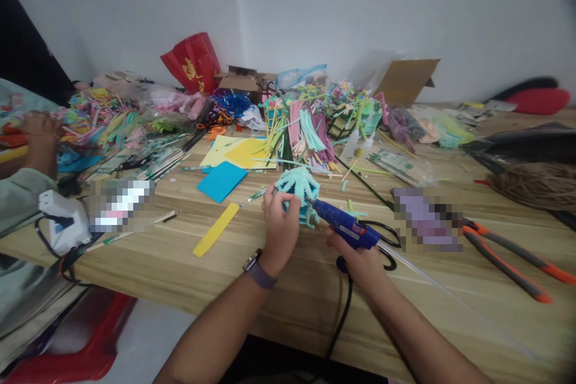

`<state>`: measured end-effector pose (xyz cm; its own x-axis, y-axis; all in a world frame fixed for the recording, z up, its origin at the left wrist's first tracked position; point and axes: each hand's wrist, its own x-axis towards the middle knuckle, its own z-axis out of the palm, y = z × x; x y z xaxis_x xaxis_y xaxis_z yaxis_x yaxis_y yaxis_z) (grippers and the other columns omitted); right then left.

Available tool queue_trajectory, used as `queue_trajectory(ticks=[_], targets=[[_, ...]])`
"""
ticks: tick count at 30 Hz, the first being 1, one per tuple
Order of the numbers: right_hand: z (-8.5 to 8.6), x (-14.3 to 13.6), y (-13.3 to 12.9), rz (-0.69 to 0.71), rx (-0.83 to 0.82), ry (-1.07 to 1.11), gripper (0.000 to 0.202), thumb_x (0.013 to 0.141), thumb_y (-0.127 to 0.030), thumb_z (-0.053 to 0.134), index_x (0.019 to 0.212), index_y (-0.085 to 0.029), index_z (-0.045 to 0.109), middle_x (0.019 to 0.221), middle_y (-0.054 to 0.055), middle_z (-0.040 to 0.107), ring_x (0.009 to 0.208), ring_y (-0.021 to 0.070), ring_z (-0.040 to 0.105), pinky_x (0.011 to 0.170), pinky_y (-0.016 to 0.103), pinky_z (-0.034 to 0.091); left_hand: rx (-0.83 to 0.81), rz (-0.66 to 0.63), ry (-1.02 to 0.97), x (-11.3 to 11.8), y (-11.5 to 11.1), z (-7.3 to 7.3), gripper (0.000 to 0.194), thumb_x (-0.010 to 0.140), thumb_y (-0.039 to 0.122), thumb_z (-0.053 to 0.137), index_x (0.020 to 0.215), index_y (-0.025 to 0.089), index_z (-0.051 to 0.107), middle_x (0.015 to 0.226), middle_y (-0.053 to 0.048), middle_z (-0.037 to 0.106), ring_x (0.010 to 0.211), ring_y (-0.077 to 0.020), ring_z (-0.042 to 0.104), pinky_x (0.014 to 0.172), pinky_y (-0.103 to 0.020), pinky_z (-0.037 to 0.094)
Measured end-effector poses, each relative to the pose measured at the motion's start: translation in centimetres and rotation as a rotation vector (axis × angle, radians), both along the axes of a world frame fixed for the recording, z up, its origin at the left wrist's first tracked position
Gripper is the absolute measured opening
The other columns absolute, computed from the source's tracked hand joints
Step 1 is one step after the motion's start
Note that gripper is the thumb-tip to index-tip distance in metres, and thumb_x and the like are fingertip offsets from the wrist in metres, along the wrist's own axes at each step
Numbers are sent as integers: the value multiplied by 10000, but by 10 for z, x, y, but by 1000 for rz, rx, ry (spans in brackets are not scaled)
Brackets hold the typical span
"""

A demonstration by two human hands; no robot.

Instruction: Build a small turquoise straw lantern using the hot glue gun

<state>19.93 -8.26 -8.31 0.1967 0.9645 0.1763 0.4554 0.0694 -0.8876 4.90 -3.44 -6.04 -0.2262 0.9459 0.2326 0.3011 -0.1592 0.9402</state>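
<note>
My left hand [281,216] is closed on the near left side of a mint-green craft piece [300,183], which looks made of fuzzy pipe cleaners with dark blue showing in its gaps. In my right hand [357,255] is a blue hot glue gun [346,223], its nozzle pointing left against or very close to the craft piece. A long clear glue stick [441,288] trails from the back of the gun toward the lower right. My fingers hide part of the craft piece and the gun's handle.
Blue paper [222,181] and a yellow strip [216,229] lie left of my hands. Bundled pipe cleaners [306,126] are heaped behind. Orange-handled pliers [508,258] lie right, near a black cable [346,312]. At far left are another person's hand [42,129] and a white power block [64,222].
</note>
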Motion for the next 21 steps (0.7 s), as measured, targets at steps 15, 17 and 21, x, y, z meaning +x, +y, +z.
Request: queue_trajectory(ticks=[15,17,21], targets=[[-4,4,-7,-80,-37,-17,243,675,-450,635,726,-238,743,763,39,748,774,266,682,741,376,539,114,-62,397,-9,7,-1,143,845,224,488,863,194,627,1366,-152,466,1380,-303,309,1114,-522,257],[-3,4,-7,-65,-48,-11,238,679,-453,626,701,-242,735,738,33,744,760,259,682,738,369,540,103,-84,438,-12,9,0,111,792,199,530,839,197,630,1378,-142,461,1367,-328,309,1100,-530,276],[-1,2,-7,-34,-61,-15,238,694,-454,601,656,-249,717,695,16,729,734,245,678,736,349,540,92,-93,427,-17,13,2,50,745,196,574,744,205,623,1384,-118,467,1360,-344,294,1104,-533,268]])
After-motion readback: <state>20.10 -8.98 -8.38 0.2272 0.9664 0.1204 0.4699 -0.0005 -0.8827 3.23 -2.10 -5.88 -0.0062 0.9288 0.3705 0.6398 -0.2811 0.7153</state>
